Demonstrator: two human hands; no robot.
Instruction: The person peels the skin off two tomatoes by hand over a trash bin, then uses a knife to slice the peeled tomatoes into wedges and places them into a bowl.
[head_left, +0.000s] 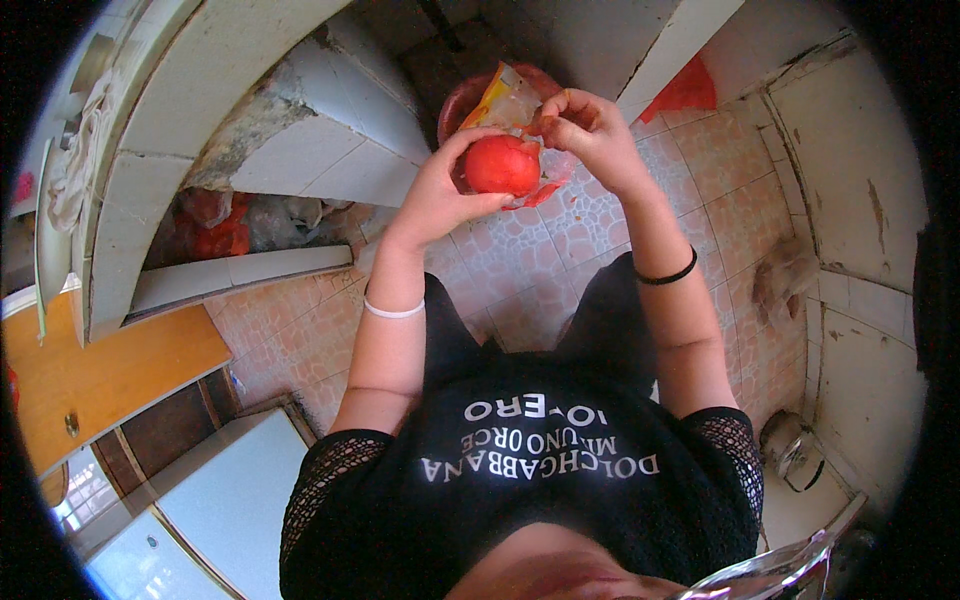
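My left hand (436, 196) cups a red tomato (501, 166), with the thumb along its near side and the fingers around its far side. The tomato looks smooth and wet, and a loose flap of skin stands up at its right edge. Just right of it, my right hand (596, 141) has thumb and fingertips pinched together on a small reddish scrap of tomato peel (531, 130). Both hands are above a reddish round bin (452, 111). A yellow and clear plastic wrapper (504, 101) and crumpled clear plastic show in the bin, partly covered by the hands.
A tiled counter (300, 150) with a low shelf of plastic bags (225, 225) stands left. Orange cabinet (112, 375) and pale blue appliance (232, 495) lie lower left. A red sheet (686, 90) is upper right; a metal pot (787, 442) sits lower right. The floor (517, 262) is tiled.
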